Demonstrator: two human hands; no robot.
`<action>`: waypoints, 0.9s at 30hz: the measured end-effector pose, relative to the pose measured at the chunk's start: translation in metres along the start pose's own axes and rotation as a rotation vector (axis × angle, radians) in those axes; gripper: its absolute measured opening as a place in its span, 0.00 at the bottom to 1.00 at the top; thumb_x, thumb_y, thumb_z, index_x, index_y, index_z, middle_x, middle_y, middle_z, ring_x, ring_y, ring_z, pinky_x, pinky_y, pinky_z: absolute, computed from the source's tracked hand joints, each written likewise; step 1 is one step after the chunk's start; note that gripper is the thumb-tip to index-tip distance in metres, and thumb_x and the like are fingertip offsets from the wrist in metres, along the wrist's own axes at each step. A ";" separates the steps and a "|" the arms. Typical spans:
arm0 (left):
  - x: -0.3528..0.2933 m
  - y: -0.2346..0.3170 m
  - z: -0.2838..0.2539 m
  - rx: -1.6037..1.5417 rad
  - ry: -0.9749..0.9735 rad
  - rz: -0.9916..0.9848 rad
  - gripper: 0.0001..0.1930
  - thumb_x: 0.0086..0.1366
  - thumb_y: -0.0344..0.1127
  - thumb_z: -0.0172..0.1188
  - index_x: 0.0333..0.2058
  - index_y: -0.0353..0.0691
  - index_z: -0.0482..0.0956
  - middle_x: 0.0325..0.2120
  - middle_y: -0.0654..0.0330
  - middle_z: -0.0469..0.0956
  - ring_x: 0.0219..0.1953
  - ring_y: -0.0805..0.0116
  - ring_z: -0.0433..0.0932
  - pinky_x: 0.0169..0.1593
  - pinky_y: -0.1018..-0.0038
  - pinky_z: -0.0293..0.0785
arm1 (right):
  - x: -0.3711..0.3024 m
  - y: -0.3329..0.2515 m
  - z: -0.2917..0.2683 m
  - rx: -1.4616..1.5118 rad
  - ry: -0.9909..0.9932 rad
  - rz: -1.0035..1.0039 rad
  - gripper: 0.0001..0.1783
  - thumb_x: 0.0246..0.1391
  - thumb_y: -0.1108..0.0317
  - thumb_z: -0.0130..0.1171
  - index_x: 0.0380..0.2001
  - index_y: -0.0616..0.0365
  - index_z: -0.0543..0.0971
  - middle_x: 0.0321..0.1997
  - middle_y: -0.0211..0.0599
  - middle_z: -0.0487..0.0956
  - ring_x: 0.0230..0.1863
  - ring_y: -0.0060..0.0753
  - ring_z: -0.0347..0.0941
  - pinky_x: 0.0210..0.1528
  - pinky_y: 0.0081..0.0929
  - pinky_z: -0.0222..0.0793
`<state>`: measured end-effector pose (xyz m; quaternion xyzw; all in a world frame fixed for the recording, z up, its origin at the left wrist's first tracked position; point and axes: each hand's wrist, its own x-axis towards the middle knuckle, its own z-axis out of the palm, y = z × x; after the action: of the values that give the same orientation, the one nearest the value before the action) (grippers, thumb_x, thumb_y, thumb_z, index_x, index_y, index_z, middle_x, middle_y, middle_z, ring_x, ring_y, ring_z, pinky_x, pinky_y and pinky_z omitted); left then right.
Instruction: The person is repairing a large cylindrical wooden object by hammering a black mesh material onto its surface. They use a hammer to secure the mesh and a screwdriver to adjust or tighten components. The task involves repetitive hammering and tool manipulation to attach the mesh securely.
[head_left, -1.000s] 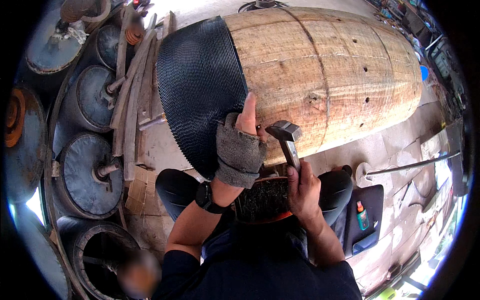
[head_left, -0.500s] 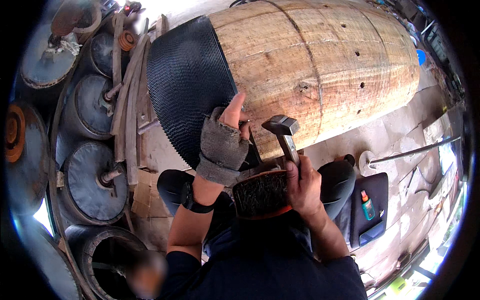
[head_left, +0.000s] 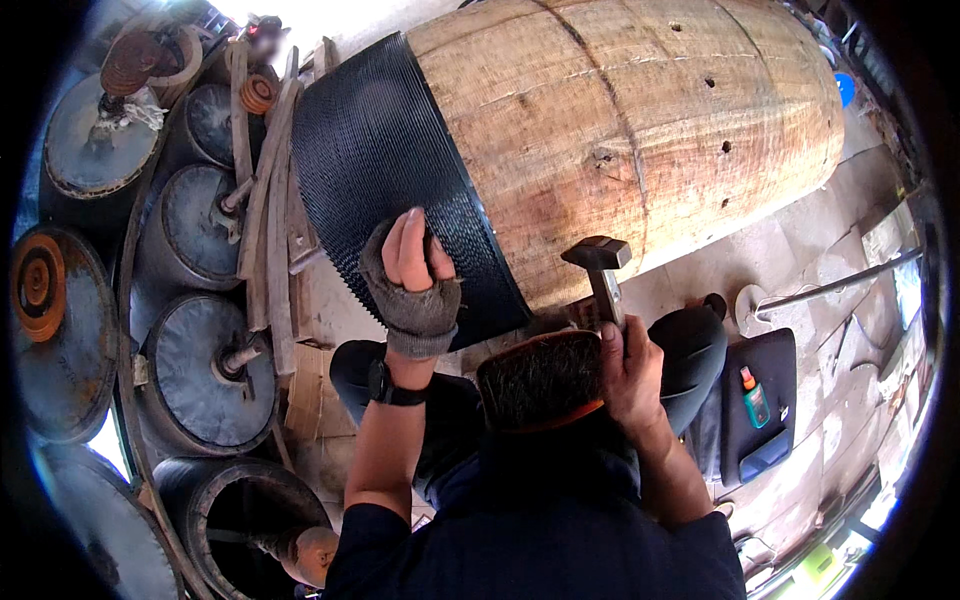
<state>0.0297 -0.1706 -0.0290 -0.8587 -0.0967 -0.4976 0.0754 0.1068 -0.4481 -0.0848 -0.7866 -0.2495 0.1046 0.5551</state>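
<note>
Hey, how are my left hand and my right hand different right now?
Your left hand wears a grey fingerless glove; your right hand looks bare. Your left hand, partly curled, is over the black ridged covering, while your right hand grips the hammer. Your left wrist has a black watch; your right wrist shows none. Both forearms come out of dark short sleeves.

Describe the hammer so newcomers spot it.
Find the big barrel-shaped wooden body, its left end wrapped in a black ridged covering. At its lower edge in view, the ungloved right hand holds the hammer, head up. Unlike both neighbours, it has a blocky metal head.
</note>
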 end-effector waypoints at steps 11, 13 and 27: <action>0.003 -0.006 0.011 0.064 -0.021 0.034 0.26 0.63 0.20 0.56 0.60 0.40 0.72 0.52 0.51 0.76 0.50 0.49 0.77 0.53 0.54 0.74 | -0.009 0.006 0.000 0.012 0.014 0.031 0.12 0.69 0.64 0.54 0.37 0.63 0.73 0.23 0.57 0.76 0.25 0.63 0.76 0.26 0.44 0.68; 0.005 -0.006 0.012 0.063 -0.013 0.035 0.26 0.62 0.19 0.57 0.60 0.40 0.72 0.52 0.51 0.76 0.50 0.49 0.77 0.53 0.54 0.74 | -0.010 0.007 0.001 0.014 0.018 0.026 0.12 0.69 0.63 0.54 0.38 0.63 0.73 0.23 0.56 0.76 0.25 0.61 0.76 0.26 0.44 0.69; 0.014 -0.009 0.018 0.095 0.033 0.066 0.27 0.62 0.21 0.58 0.60 0.41 0.71 0.50 0.54 0.76 0.48 0.52 0.77 0.52 0.55 0.73 | -0.023 0.007 0.008 0.001 -0.014 0.016 0.13 0.70 0.61 0.54 0.41 0.62 0.75 0.23 0.56 0.76 0.25 0.60 0.77 0.28 0.44 0.70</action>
<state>0.0499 -0.1561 -0.0255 -0.8485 -0.0907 -0.5039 0.1339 0.0855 -0.4553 -0.0969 -0.7876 -0.2468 0.1146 0.5528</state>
